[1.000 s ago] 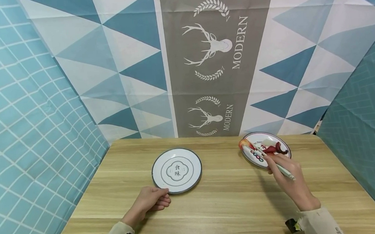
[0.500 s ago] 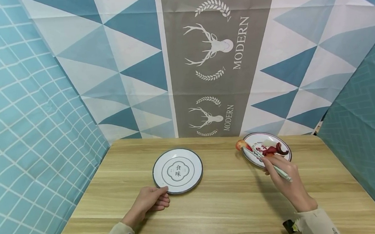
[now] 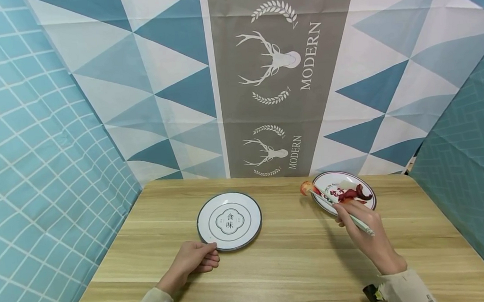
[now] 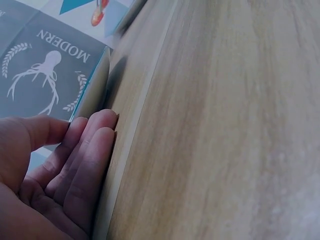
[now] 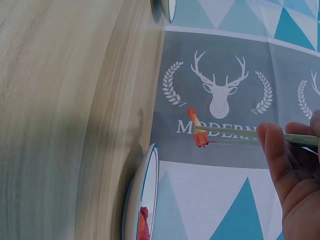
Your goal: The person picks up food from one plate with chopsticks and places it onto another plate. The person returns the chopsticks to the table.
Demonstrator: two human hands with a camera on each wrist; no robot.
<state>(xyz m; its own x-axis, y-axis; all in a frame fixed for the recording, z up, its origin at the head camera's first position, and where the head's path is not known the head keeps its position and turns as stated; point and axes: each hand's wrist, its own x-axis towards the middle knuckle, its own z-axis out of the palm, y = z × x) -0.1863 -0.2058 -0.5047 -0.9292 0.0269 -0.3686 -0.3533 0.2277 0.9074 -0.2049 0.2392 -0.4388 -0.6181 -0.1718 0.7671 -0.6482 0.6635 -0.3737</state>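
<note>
My left hand [image 3: 192,259] pinches the near-left rim of a white, dark-edged plate [image 3: 247,217] between thumb and fingers. Seen edge-on in the left wrist view, that plate [image 4: 95,90] slants up from the fingers. A pair of pale green chopsticks [image 3: 362,224] is in my right hand [image 3: 372,235]. Their tips grip a red-and-yellow piece of food [image 3: 306,188], its kind unclear. This piece [image 5: 200,136] hangs in the air just left of a second plate [image 3: 331,177], on which dark red and pale pieces lie. My right hand partly hides that plate's near side.
Both plates are on a wooden table [image 3: 277,271]. A patterned cloth [image 3: 261,73] with deer heads hangs along the table's back edge. Blue tiled cloth [image 3: 32,139] stands at the left, and teal cloth [image 3: 472,152] at the right.
The right hand has drawn the chopsticks slightly left, carrying the food piece from over the right plate's edge to beside it. The left hand and its plate look nearly still.
</note>
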